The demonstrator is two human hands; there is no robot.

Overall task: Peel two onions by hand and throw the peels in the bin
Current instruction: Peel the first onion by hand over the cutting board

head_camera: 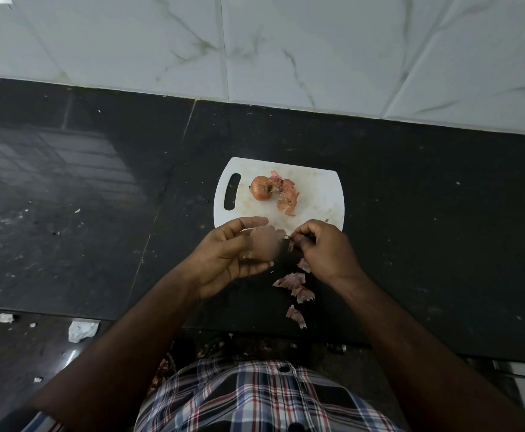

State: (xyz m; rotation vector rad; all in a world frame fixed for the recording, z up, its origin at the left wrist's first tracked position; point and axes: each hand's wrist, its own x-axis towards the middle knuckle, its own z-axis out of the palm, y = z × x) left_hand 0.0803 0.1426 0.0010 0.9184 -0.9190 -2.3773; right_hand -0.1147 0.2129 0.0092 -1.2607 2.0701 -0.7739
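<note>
While a person stands at a dark stone counter (83, 182) and looks down, both bare hands meet just in front of the near edge of a white cutting board (317, 194).

Far to the left of the fingers, at the near counter edge, lie a few crumpled white scraps (81, 330).

Next comes the left hand (226, 260), palm turned up, fingers and thumb curled around a blurred, pale onion (265, 246). This onion sits in the cup of the fingers, with the index finger arched over its top and the thumb below it.

Beyond the left fingertips, on the board beside its handle slot, rests a second onion (261, 188), round and orange-brown, its dry skin partly torn open. A pile of loose peels (286, 194) touches its right side.

Directly right of the held onion, the right hand (326, 254) is knuckles up, fingertips bunched tightly together and pinching a thin strip of skin (289, 241) at the onion's right end. The two hands almost touch there.

Below the right fingers, on the bare counter, more torn peels (292, 286) lie scattered in a loose line trailing toward the person's checked shirt (255, 397).
</note>
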